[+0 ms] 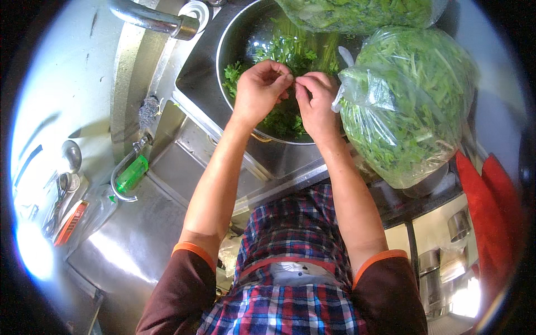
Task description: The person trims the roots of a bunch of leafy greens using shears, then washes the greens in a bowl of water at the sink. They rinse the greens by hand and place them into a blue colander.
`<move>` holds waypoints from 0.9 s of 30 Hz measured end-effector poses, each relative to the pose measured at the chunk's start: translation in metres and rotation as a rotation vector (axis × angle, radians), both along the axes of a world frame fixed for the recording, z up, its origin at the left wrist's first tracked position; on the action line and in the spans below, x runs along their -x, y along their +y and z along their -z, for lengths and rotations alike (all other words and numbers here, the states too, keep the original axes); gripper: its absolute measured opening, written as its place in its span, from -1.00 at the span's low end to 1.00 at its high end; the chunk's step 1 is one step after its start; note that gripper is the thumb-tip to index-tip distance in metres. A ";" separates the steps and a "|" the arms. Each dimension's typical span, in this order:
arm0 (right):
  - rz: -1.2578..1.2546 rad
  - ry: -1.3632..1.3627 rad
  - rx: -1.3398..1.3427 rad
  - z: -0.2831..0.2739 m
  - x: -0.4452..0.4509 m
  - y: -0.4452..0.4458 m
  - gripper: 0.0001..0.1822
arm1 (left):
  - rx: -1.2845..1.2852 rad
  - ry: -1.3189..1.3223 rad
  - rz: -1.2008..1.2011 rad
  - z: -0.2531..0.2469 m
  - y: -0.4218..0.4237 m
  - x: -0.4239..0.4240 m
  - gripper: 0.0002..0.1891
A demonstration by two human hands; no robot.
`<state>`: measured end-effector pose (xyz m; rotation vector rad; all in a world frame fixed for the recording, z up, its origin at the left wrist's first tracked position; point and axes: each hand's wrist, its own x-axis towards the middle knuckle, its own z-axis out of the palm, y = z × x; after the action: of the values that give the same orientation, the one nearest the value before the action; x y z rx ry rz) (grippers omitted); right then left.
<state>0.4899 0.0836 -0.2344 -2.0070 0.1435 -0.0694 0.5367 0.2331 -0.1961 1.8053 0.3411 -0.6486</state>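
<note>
My left hand and my right hand meet fingertip to fingertip above a wide round metal basin. Both thumbs press towards the index fingers; anything pinched between them is too small or hidden to make out. Below the hands, leafy green herbs with long thin stems lie in the basin, with shiny wet-looking glints around them. Beside my right hand, a knotted clear plastic bag bulges with cut greens. A second bag of greens rests at the basin's far rim.
A chrome faucet reaches in from the upper left. A steel sink lies under the basin's left side. Further left are a second tap, a green bottle, a scouring pad and a ladle. Red cloth hangs at right.
</note>
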 end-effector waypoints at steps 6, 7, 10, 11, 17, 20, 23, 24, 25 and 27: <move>-0.116 0.006 0.043 -0.010 0.006 0.000 -0.91 | -0.599 -0.432 0.590 -0.027 0.028 0.004 -0.85; -0.140 -0.016 0.076 -0.010 0.008 0.000 -0.91 | -0.605 -0.438 0.576 -0.027 0.028 0.009 -0.86; -0.195 -0.017 0.117 -0.020 0.013 0.002 -0.90 | -0.565 -0.516 0.478 -0.028 0.033 0.023 -0.88; -0.214 -0.009 0.120 -0.022 0.016 0.004 -0.90 | -0.578 -0.500 0.423 -0.032 0.034 0.032 -0.88; -0.509 -0.107 0.068 -0.052 0.033 0.029 -0.92 | -0.636 -0.666 0.047 -0.039 0.053 0.073 -0.89; -0.524 -0.060 0.085 -0.059 0.044 0.029 -0.94 | -0.834 -0.593 -0.159 -0.065 0.098 0.082 -0.95; -0.171 0.040 0.088 -0.046 0.030 0.014 -0.90 | -0.322 -0.358 -0.556 -0.099 0.143 0.123 -0.86; -0.043 0.050 0.118 -0.040 0.021 0.008 -0.87 | -0.311 -0.249 -0.598 -0.099 0.159 0.143 -0.85; 0.077 0.056 0.033 -0.033 0.008 0.006 -0.83 | -0.306 -0.147 -0.636 -0.089 0.179 0.165 -0.83; 0.190 0.006 0.028 -0.007 -0.021 0.010 -0.80 | -0.490 0.151 -0.560 -0.053 0.217 0.202 -0.73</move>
<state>0.5104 0.0939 -0.2278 -2.0171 0.3387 -0.1881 0.3348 0.4499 -0.1431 1.9869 1.1403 -0.3131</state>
